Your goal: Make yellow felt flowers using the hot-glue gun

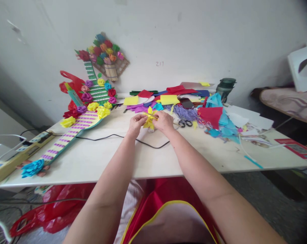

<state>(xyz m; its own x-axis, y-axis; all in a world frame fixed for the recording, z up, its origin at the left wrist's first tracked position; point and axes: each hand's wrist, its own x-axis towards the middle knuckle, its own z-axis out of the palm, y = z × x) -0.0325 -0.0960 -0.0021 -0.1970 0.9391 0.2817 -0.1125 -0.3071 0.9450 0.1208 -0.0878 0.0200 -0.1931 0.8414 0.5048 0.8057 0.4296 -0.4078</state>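
Both hands meet over the middle of the white table. My left hand (137,124) is closed, its fingertips pinching the left side of a yellow paper flower (149,122) with pointed petals. On the flower's right side, my right hand (165,121) is closed too, fingers bent round its edge. A thin brownish stick lies across the top of the flower between the two hands. Beneath the flower a small pale object shows, too blurred to make out. Black-handled scissors (185,123) lie just right of my right hand.
Paper-flower decorations (67,137) stand and lie at the left, near a power strip (28,152). A black cable (105,137) crosses the table. Coloured paper, purple yarn (185,112), a phone (186,103) and a dark bottle (224,88) lie or stand behind and right.
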